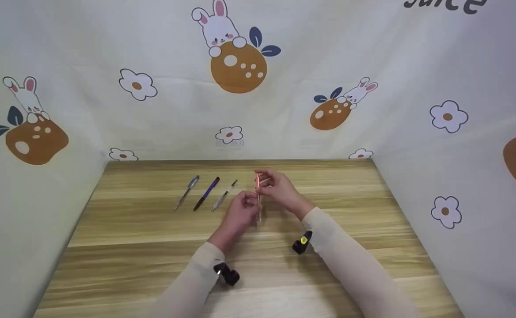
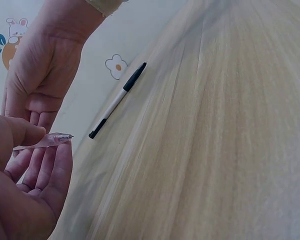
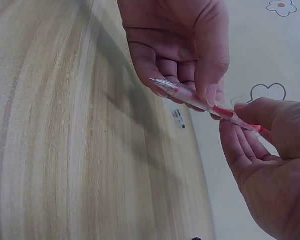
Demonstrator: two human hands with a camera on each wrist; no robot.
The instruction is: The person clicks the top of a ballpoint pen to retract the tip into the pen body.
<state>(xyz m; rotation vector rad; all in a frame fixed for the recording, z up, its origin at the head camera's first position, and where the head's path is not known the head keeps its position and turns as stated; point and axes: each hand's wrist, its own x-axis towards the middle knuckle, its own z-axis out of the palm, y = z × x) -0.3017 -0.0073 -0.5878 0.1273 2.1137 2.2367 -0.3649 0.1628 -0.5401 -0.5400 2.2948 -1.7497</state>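
Observation:
A clear pen with red parts (image 3: 187, 94) is held by both hands above the wooden table. My left hand (image 1: 243, 211) pinches it near its pointed metal tip, thumb on one side and fingers on the other. Its red end sits between the thumb and fingers of my right hand (image 1: 280, 191). In the head view the pen lies nearly in line with my view, red end away from me. Left of the hands, a clear pen with a blue top (image 1: 191, 187), a purple pen (image 1: 207, 193) and a pale pen with a dark end (image 1: 225, 194) lie slanted, side by side.
The wood-grain table (image 1: 152, 260) is bordered by a pale printed cloth (image 1: 174, 110) at the back and both sides. Each sleeve carries a small black camera (image 1: 228, 274). A white-barrelled pen with black ends (image 2: 115, 102) shows on the table in the left wrist view.

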